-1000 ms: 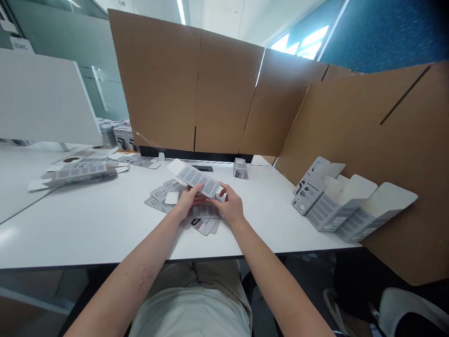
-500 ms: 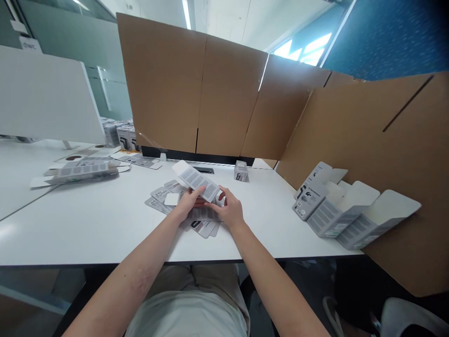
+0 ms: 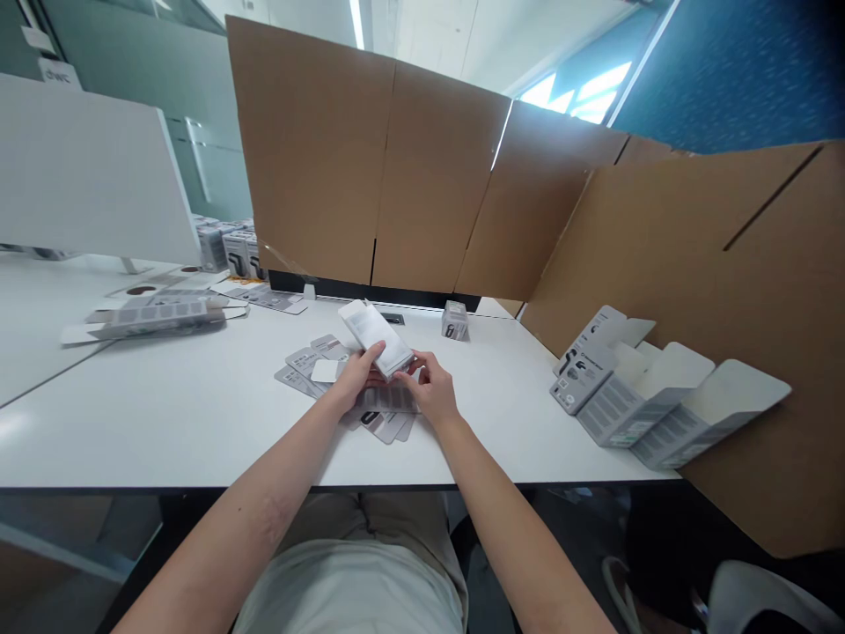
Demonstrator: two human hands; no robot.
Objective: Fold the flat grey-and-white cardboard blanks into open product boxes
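Observation:
A small white and grey carton (image 3: 378, 337) is tilted above the desk, its far end raised and a flap showing there. My left hand (image 3: 356, 377) is closed around its left side, with the thumb on top. At the carton's near right end, the fingers of my right hand (image 3: 430, 386) are bent and pinch the edge. Beneath both hands lies a fanned pile of flattened grey cartons (image 3: 302, 361), partly covered by my fingers.
Opened cartons (image 3: 627, 414) with raised flaps stand at the right by a brown cardboard screen (image 3: 693, 246). A small closed box (image 3: 455, 320) sits at the back of the white desk (image 3: 217, 423). More flat cartons (image 3: 158, 315) lie at the left near a white panel (image 3: 85, 176).
The carton has turned in my hands: its printed grey face was upward, and a plainer white face is up now. Both hands stay in nearly the same place.

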